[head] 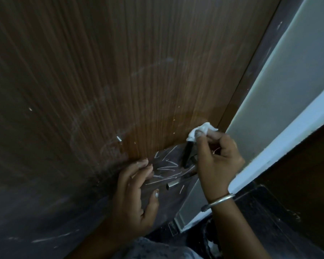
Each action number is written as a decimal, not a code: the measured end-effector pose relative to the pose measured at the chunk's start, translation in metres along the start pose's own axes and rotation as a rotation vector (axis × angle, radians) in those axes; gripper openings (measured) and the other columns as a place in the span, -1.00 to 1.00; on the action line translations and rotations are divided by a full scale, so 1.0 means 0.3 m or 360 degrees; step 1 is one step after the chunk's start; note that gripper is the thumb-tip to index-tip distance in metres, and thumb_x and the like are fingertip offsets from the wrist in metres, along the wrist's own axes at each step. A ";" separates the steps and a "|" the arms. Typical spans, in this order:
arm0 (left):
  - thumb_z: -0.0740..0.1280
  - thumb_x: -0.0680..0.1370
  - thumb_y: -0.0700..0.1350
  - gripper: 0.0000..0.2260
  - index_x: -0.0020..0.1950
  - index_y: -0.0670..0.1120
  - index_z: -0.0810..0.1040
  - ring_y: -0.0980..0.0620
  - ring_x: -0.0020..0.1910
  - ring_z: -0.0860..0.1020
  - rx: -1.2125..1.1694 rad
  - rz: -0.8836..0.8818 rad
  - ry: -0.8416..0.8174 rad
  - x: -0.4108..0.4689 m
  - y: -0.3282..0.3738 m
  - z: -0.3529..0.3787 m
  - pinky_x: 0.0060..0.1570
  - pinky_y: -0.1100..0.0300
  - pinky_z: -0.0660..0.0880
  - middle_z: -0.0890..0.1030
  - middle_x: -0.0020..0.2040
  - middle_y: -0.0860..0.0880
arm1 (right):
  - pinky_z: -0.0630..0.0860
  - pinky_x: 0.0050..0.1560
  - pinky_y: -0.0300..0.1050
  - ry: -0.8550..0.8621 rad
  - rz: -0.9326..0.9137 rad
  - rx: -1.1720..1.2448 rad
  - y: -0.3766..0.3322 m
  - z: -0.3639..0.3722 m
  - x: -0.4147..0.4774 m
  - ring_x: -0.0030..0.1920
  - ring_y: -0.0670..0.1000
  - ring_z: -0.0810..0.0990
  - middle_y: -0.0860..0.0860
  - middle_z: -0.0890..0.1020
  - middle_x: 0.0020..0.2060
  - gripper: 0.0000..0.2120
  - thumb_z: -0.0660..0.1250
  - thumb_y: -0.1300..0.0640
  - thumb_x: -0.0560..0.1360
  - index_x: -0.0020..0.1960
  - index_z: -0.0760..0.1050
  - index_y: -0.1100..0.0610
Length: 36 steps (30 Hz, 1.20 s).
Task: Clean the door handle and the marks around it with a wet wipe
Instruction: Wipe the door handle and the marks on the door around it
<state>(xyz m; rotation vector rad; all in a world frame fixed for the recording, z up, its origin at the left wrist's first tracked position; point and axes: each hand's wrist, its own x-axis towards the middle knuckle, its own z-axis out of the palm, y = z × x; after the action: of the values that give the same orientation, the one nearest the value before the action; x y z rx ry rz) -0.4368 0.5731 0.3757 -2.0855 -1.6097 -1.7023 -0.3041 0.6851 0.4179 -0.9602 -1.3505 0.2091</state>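
Observation:
A brown wooden door (pixel 105 75) fills the view. Its dark metal handle (pixel 187 153) stands near the right edge, and a silver lever end (pixel 172 185) sticks out below it. White scribble marks (pixel 166 165) cover the door left of the handle. My right hand (pixel 216 159) pinches a crumpled white wet wipe (pixel 201 130) and presses it on the top of the handle. My left hand (pixel 137 195) rests flat against the door left of the marks, fingers spread, holding nothing.
A pale wall and white door frame (pixel 281 109) run along the right side. Faint arc-shaped smears (pixel 94 116) and small white flecks cross the door above the handle. A dark floor (pixel 260 212) lies below right. A metal bangle (pixel 220 200) circles my right wrist.

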 end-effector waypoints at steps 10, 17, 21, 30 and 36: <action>0.24 0.49 -0.11 -0.78 0.10 -0.14 0.42 0.27 0.16 0.34 0.0166 -0.0060 -0.0022 0.002 0.000 -0.002 0.21 0.46 0.27 0.40 0.08 -0.05 | 0.40 -0.29 -0.10 -0.0292 -0.0780 0.0021 -0.090 0.052 -0.058 -0.33 0.01 0.50 0.07 0.61 -0.35 -0.85 0.36 0.22 0.50 -0.21 0.63 0.25; 0.28 0.41 -0.21 -0.75 0.08 -0.16 0.43 0.32 0.22 0.35 0.0129 -0.0002 0.0001 -0.005 -0.011 -0.005 0.21 0.41 0.32 0.40 0.08 -0.01 | 0.53 -0.32 0.10 0.0038 -0.0016 0.0149 -0.021 0.010 0.022 -0.28 0.06 0.58 0.01 0.61 -0.25 -0.93 0.40 0.16 0.45 -0.08 0.57 0.13; 0.25 0.48 -0.13 -0.78 0.10 -0.15 0.42 0.34 0.18 0.33 0.0127 -0.0047 -0.0055 -0.001 -0.009 -0.001 0.20 0.46 0.28 0.39 0.08 0.03 | 0.41 -0.24 -0.15 -0.0158 -0.0573 -0.0003 -0.087 0.037 -0.026 -0.30 -0.05 0.46 0.03 0.59 -0.35 -0.95 0.38 0.27 0.46 -0.16 0.61 0.22; 0.27 0.44 -0.17 -0.77 0.09 -0.15 0.44 0.29 0.19 0.37 0.0115 -0.0056 -0.0022 0.003 -0.009 0.006 0.19 0.41 0.31 0.41 0.08 -0.01 | 0.42 -0.22 -0.15 0.0019 -0.0386 -0.0028 -0.066 0.014 0.050 -0.25 -0.09 0.50 0.01 0.62 -0.25 -0.90 0.40 0.24 0.44 -0.05 0.62 0.24; 0.27 0.40 -0.21 -0.74 0.08 -0.15 0.43 0.22 0.11 0.41 0.0099 -0.0049 -0.0029 0.017 -0.001 0.010 0.16 0.41 0.33 0.42 0.07 -0.02 | 0.37 -0.15 -0.25 -0.0199 -0.0543 -0.0093 -0.052 0.009 -0.014 -0.20 -0.10 0.49 -0.01 0.62 -0.22 -0.91 0.36 0.25 0.49 -0.04 0.62 0.17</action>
<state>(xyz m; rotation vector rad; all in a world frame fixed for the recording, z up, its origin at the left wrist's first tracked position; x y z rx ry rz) -0.4353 0.5783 0.3780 -2.0644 -1.6853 -1.6247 -0.3136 0.6740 0.4253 -0.7597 -1.6193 -0.0310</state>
